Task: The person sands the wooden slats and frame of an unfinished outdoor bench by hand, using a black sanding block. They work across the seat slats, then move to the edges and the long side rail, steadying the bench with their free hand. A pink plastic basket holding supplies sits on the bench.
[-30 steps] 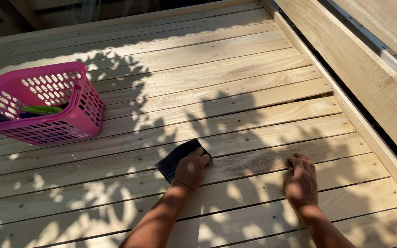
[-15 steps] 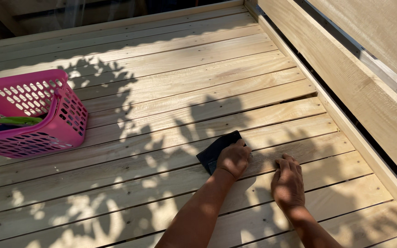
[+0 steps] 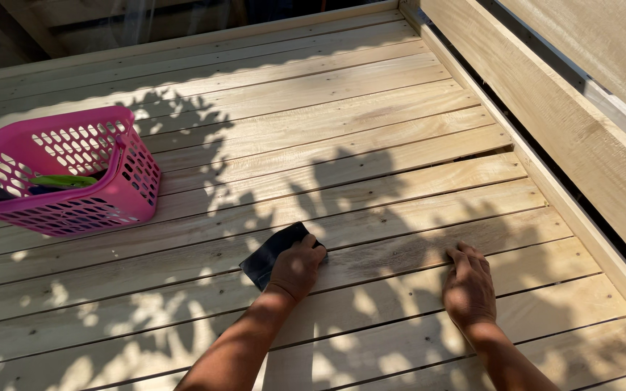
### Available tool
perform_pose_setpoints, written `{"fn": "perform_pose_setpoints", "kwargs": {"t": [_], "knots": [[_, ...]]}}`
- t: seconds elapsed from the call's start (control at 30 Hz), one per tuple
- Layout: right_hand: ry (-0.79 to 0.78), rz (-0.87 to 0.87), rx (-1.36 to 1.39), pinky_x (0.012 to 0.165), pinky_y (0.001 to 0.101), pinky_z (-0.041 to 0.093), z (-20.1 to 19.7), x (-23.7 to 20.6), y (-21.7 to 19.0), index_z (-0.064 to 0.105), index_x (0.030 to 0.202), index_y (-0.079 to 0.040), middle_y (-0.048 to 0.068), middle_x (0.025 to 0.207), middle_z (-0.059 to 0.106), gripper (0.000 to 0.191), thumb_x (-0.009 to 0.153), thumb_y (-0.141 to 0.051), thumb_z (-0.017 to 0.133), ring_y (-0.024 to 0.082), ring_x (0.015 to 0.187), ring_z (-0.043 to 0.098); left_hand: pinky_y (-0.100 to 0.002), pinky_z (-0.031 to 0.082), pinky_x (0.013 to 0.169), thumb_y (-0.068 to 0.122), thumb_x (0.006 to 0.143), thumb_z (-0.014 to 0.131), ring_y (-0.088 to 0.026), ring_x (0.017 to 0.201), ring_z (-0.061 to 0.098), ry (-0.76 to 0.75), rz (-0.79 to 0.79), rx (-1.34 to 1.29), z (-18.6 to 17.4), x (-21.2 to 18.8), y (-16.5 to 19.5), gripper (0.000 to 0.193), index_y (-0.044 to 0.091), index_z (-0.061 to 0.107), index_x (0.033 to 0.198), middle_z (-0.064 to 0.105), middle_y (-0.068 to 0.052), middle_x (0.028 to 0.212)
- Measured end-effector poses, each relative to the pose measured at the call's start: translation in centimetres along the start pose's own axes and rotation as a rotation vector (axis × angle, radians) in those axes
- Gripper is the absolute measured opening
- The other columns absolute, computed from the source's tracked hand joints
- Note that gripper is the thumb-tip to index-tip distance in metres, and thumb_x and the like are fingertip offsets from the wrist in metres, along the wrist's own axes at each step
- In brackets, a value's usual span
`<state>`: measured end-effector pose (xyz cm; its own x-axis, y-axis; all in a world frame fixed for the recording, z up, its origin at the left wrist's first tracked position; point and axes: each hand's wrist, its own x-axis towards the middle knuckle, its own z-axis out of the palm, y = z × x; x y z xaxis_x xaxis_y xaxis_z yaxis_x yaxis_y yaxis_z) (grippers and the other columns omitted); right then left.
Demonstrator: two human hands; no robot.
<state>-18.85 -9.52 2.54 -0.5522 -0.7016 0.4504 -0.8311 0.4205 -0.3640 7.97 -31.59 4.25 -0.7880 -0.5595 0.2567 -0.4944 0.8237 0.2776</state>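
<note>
Left hand (image 3: 295, 269) fingers pressing dark sanding pad (image 3: 269, 253) flat; right hand (image 3: 468, 285) spread beside, boards (image 3: 371, 130) beyond fingertips possibly unsanded.

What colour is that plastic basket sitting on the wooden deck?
Bright pink, the perforated plastic basket; the head view shows it.

No packages, labels, signs or screens show anywhere in this view.
</note>
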Motion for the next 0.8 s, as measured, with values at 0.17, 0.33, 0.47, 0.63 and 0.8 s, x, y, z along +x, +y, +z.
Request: {"fn": "perform_pose_setpoints", "kwargs": {"t": [0.17,0.33,0.47,0.63,0.8], "knots": [[-0.009,0.002,-0.030,0.120,0.0440,0.036,0.5,-0.1,0.4,0.065,0.126,0.002,0.021,0.145,0.058,0.035,0.095,-0.006,0.050,0.038,0.141,0.048,-0.046,0.057,0.078,0.001,0.081,0.059,-0.034,0.095,0.067,0.005,-0.056,-0.009,-1.8,-2.5,-4.1,0.019,0.011,0.072,0.091,0.063,-0.010,0.104],[-0.045,0.066,-0.019,0.121,0.0431,0.035,1.0,-0.4,-0.5,0.064,0.128,0.000,0.019,0.148,0.056,0.037,0.094,-0.005,0.049,0.037,0.143,0.045,-0.045,0.057,0.081,0.004,0.084,0.062,-0.034,0.094,0.069,0.070,0.027,-0.117,0.6,0.9,-0.4,0.013,0.010,0.072,0.090,0.064,-0.011,0.101],[-0.097,0.119,0.002,0.120,0.0421,0.032,0.7,-1.3,-1.8,0.061,0.132,-0.003,0.015,0.150,0.052,0.039,0.095,-0.006,0.049,0.034,0.144,0.041,-0.047,0.056,0.083,0.005,0.081,0.066,-0.036,0.096,0.068,0.033,0.061,-0.179,3.8,8.2,8.4,0.014,0.011,0.074,0.092,0.065,-0.012,0.111],[-0.168,0.035,-0.095,0.121,0.0410,0.029,-1.7,-2.7,-1.5,0.056,0.139,-0.009,0.011,0.154,0.048,0.049,0.091,-0.011,0.050,0.029,0.147,0.038,-0.047,0.055,0.086,0.004,0.075,0.068,-0.039,0.101,0.066,0.109,0.039,-0.362,5.7,12.1,13.9,0.022,0.012,0.076,0.094,0.066,-0.014,0.110],[-0.095,0.171,-0.128,0.119,0.0426,0.027,-4.8,-4.6,0.9,0.055,0.142,-0.014,0.010,0.154,0.047,0.048,0.095,-0.023,0.054,0.030,0.145,0.038,-0.044,0.055,0.086,0.007,0.080,0.068,-0.039,0.098,0.066,0.125,-0.088,-0.461,5.3,7.8,10.7,0.024,0.013,0.076,0.102,0.067,-0.013,0.107]]}}
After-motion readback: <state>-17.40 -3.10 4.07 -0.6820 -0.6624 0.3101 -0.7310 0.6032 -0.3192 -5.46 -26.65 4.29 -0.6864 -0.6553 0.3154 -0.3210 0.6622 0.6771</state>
